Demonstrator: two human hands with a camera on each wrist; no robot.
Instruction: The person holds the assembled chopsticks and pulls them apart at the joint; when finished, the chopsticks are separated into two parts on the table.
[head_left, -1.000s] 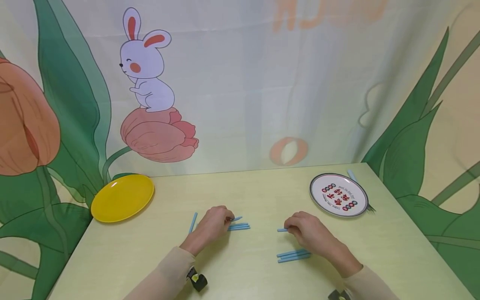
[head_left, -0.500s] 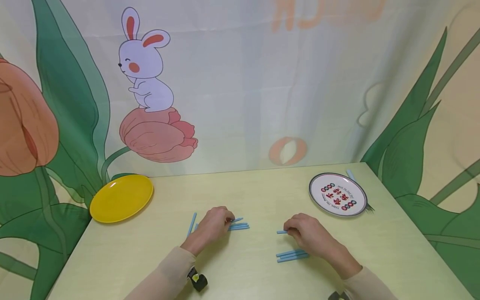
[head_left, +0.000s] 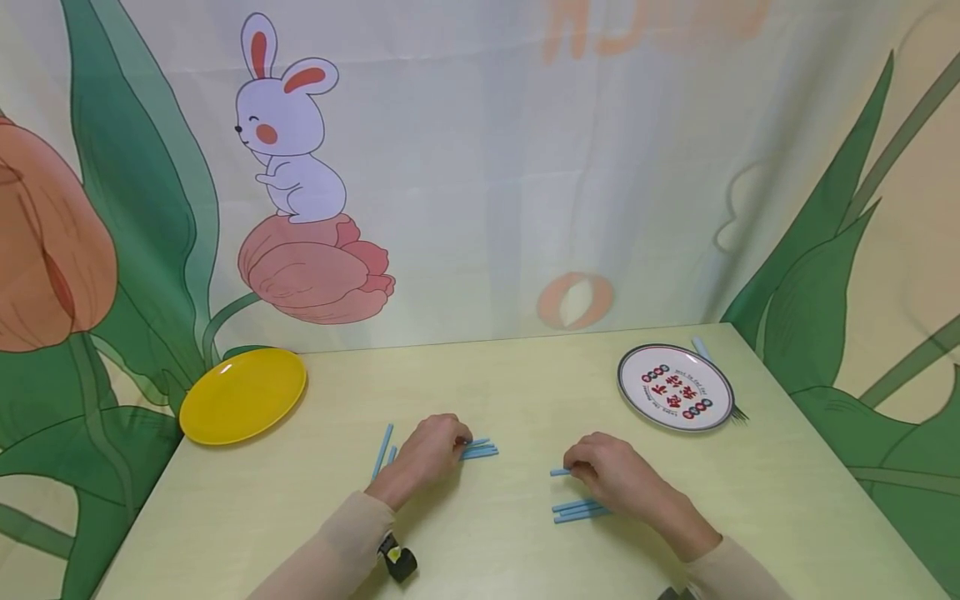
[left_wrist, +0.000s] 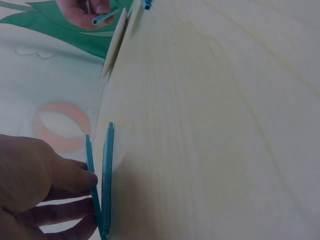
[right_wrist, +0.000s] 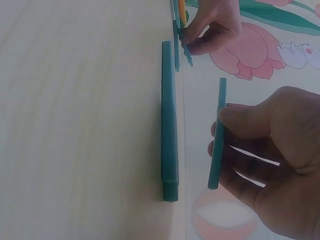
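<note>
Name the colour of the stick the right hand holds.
The stick is teal-blue, clearest in the right wrist view.

The left grip (left_wrist: 30, 172) pinches a thin blue stick (left_wrist: 89, 155), slanted against the blue sticks (left_wrist: 107, 175) lying on the tabletop (left_wrist: 210, 125). Beyond, the right grip (left_wrist: 80, 12) pinches another blue stick (left_wrist: 103, 17) near a pale plate (left_wrist: 118, 40), seen edge-on by the tabletop's far edge, where a curtain (left_wrist: 25, 85) bears an orange ring and green leaves.

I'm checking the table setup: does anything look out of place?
Slightly: in the head view, the white plate hides the middle of a fork-like utensil, so only its two ends show. I see no spills or damage.
</note>
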